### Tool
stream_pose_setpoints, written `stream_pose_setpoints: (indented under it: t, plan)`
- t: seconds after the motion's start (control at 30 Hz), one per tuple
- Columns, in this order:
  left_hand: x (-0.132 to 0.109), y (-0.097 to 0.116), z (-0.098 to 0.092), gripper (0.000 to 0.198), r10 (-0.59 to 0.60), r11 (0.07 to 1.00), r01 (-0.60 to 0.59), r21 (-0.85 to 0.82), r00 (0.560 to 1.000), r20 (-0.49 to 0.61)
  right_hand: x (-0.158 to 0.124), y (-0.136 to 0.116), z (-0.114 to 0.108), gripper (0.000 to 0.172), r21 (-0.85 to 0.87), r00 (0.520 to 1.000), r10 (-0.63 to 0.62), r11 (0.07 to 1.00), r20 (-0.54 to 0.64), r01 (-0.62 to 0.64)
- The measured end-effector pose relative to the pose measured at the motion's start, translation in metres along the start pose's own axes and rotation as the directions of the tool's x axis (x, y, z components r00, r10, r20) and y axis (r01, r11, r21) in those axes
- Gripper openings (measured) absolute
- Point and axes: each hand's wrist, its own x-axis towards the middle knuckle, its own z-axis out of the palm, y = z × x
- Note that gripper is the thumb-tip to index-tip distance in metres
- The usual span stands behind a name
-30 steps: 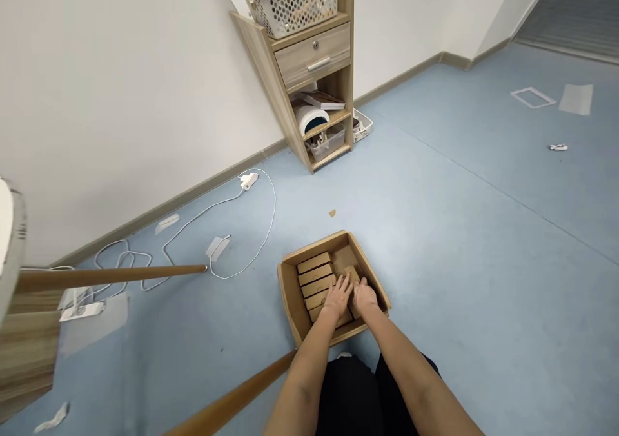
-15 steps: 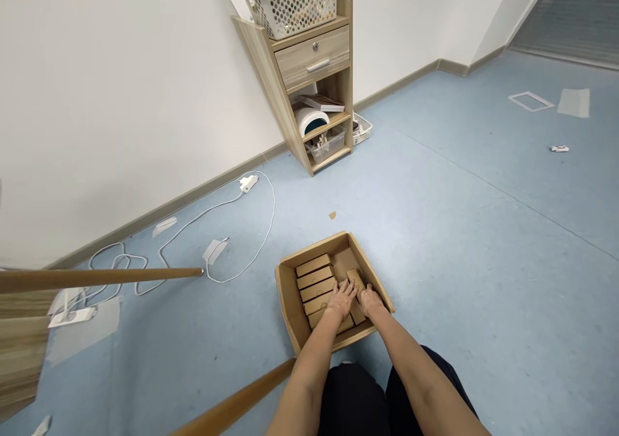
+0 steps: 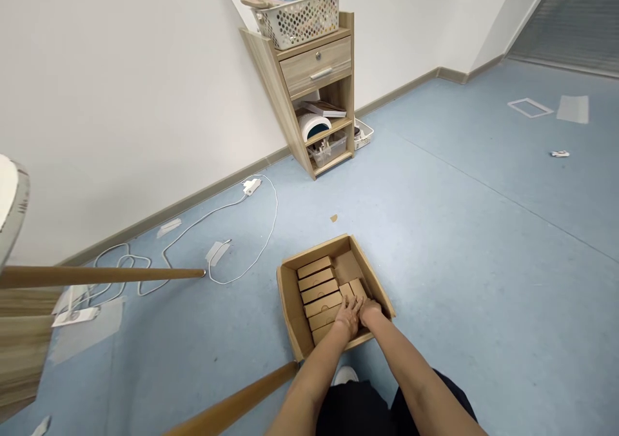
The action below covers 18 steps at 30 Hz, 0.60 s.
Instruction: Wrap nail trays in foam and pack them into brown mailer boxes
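An open cardboard box (image 3: 285, 307) sits on the floor in front of my knees. Several small flat cardboard boxes (image 3: 320, 292) stand in a row along its left side. Toward the right lie two more small cardboard boxes (image 3: 356, 287), side by side, under my fingers. My left hand (image 3: 349, 315) grips their near end, with its fingers bent over the top. Close against it, my right hand (image 3: 369, 311) is curled around the right-hand small box. Most fingertips are hidden inside the box. Bare bottom shows at the box's far right corner.
Wooden table legs (image 3: 242, 397) slant in from the left, one touching the box's near left corner. A white cable (image 3: 261, 252) loops over the floor. A wooden cabinet (image 3: 316, 68) with a perforated basket (image 3: 302, 20) stands by the wall. Paper pieces (image 3: 573, 109) lie far right.
Both hands have moved toward me inside the box, and the small boxes under them have shifted nearer too. My left fingers, spread before, are now bent. The view has tilted up slightly.
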Motion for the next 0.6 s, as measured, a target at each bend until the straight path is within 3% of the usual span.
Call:
stream_pose_setpoints:
  t: [0.13,0.27,0.43,0.6]
  plan:
    - [-0.005,0.004,-0.008,0.069,-0.028,0.991,0.032,-0.133,0.999,0.027,-0.005,-0.006,0.000,0.049,-0.052,0.999,0.046,0.998,0.026,-0.045]
    - [-0.037,0.021,-0.047,0.068,-0.131,0.958,0.134,-0.252,0.991,0.028,-0.055,-0.019,-0.021,0.034,-0.090,0.999,0.029,0.995,-0.034,-0.032]
    - [-0.134,0.071,-0.125,0.050,-0.304,0.881,0.284,-0.379,0.953,0.008,-0.178,-0.044,-0.086,0.029,-0.201,0.989,-0.069,0.979,-0.129,0.042]
    - [-0.262,0.123,-0.230,0.036,-0.460,0.769,0.358,-0.529,0.885,-0.070,-0.312,-0.081,-0.168,0.033,-0.305,0.960,-0.207,0.941,-0.188,0.143]
